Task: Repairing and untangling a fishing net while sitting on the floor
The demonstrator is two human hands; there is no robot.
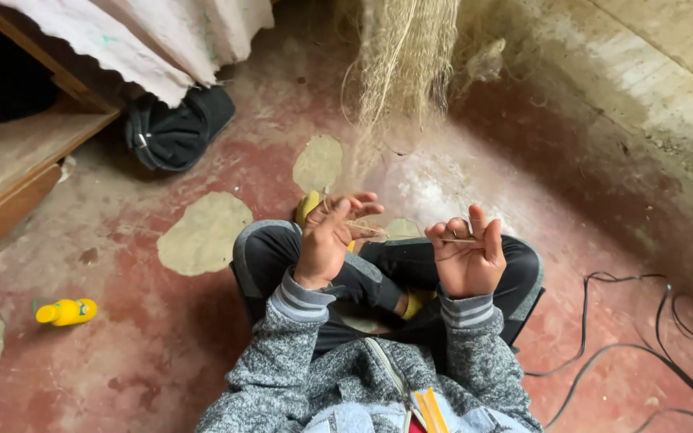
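Grey fleece sleeves (282, 361) with striped cuffs fill the bottom of the view, reaching up over crossed legs in dark trousers (378, 273). At the centre, the left hand (326, 240) is raised with its fingers curled narrowly around a thin stick-like tool (362, 228) and pale fibre strands. Just toward 3 o'clock from it, the right hand (468, 256) is palm-up, fingertips pinched on a short thin sliver (459, 239) and the same fine strands. The two hands are near each other but apart.

From the hands toward 12 o'clock, a pale netting of fibre (399, 72) hangs down and trails to the fingers. At 9 o'clock a yellow plastic bottle (66, 311) lies on the worn red floor (162, 337). At 10 o'clock sits a dark bundle of cloth (176, 128) beside a wooden bed frame (10, 168). At 4 o'clock a black cable (643, 321) loops over the floor.
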